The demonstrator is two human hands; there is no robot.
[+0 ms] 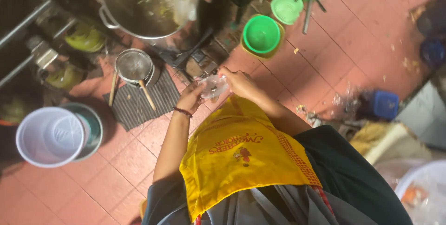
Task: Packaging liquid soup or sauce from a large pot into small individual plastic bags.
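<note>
**Both hands on a clear bag, near the big pot**

The red tile floor (353,44) carries everything here. The steel pot (139,2) stands largest; all else is placed from it. Below it lies a dark ribbed mat (162,97) with a wood-handled strainer (134,67) on top. Further from the pot, to the lower left, sits a white tub (49,136). To the pot's right stand two green bowls (261,34).

Below and right of the pot, past the mat's edge, a clear plastic bag (213,87) hangs over the floor above a yellow apron (241,160). The left hand (191,97) pinches its near-pot end; the right hand (239,82) grips the far end. The bag's long axis runs between the two grips, so neither hand is nearer. Its contents are too blurred to tell.
</note>
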